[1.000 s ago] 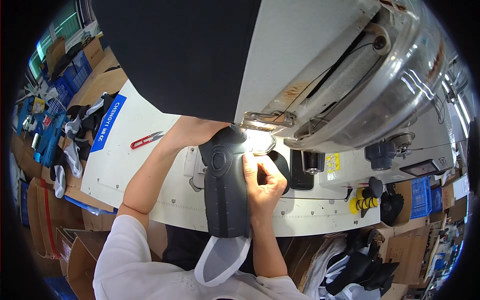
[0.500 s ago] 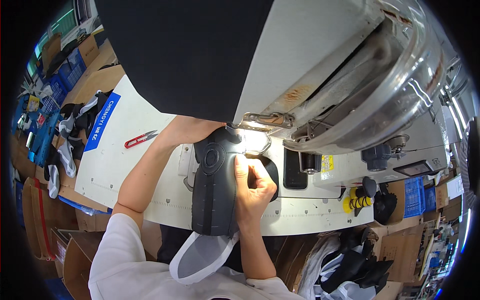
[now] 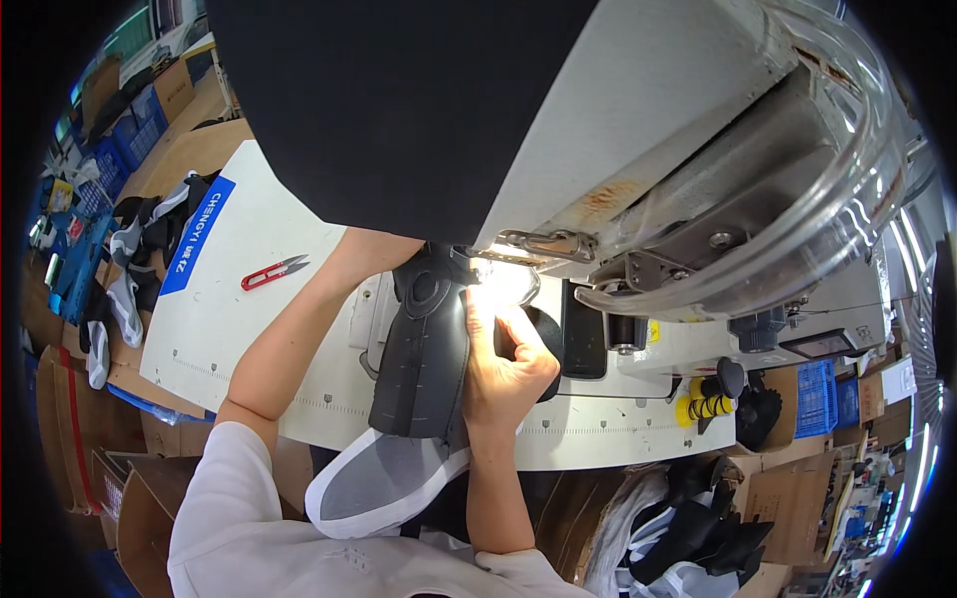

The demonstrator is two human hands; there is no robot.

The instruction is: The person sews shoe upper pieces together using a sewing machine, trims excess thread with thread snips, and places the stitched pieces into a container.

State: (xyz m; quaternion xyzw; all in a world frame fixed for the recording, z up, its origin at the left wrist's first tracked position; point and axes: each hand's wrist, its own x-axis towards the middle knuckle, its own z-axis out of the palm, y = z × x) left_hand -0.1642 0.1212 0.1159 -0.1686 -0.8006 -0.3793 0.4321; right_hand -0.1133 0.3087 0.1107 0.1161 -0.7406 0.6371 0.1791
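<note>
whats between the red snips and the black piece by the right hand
In the head view: the left forearm, then white table, then a pale plate.

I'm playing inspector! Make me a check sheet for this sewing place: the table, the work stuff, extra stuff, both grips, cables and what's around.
Surface: white table, ruler marks along its near edge.
Job's things: black piece with a ring shape, under the sewing machine; grey-and-white piece hanging past the near edge.
Clutter: red-handled snips at left; black phone-like slab and yellow-and-black spools at right.
Grips: right grip holds the black piece's right edge; left grip mostly hidden by the machine.
Cables: thin dark strand at far right.
Surroundings: blue crate, cardboard box.
</note>
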